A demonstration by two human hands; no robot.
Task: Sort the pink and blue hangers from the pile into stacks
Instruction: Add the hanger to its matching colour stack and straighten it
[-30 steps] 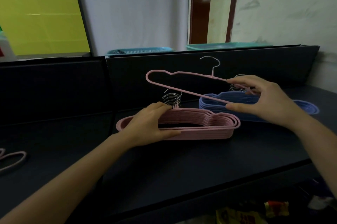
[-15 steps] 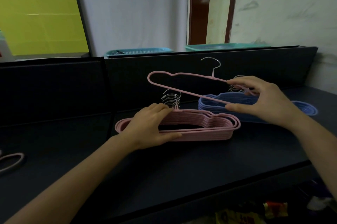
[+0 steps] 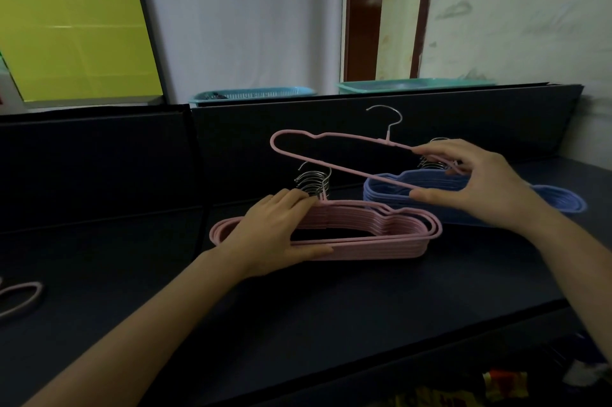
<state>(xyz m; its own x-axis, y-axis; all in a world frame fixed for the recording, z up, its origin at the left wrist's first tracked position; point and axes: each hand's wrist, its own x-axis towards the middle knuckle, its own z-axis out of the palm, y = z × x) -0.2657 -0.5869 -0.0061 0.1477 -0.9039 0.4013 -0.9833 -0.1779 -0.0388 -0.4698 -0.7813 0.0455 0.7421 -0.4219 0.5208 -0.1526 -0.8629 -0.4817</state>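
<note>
Closest to me, lower middle of the frame, is the dark counter (image 3: 331, 323), with both bare forearms reaching in over it from the bottom corners. Way over at the lower left edge a loose hanger (image 3: 39, 294), pink, lies flat by itself, half cut off by the frame.

A bit further in, dead centre, is the pink stack (image 3: 381, 234), lying flat on the counter with its metal hooks (image 3: 313, 181) bunched and sticking up at the back. The left hand (image 3: 275, 234) rests on the stack's left half, fingers together and flat across the top right by the hooks, thumb stretched along the front edge.

Right of centre, the right hand (image 3: 480, 188) pinches the hanger (image 3: 346, 171), a single pink one: fingers on the top bar, thumb under the bottom bar. It's up in the air, above the pink stack and clear of it, hook pointing up.

Just behind that hand is the blue stack (image 3: 387, 189), flat on the counter, right-rear of the pink one.

Behind it all is a dark back panel (image 3: 463, 121). Over it peek a blue basket (image 3: 251, 95) and a green tray (image 3: 414, 85), with a yellow panel (image 3: 73, 35) upper left.
</note>
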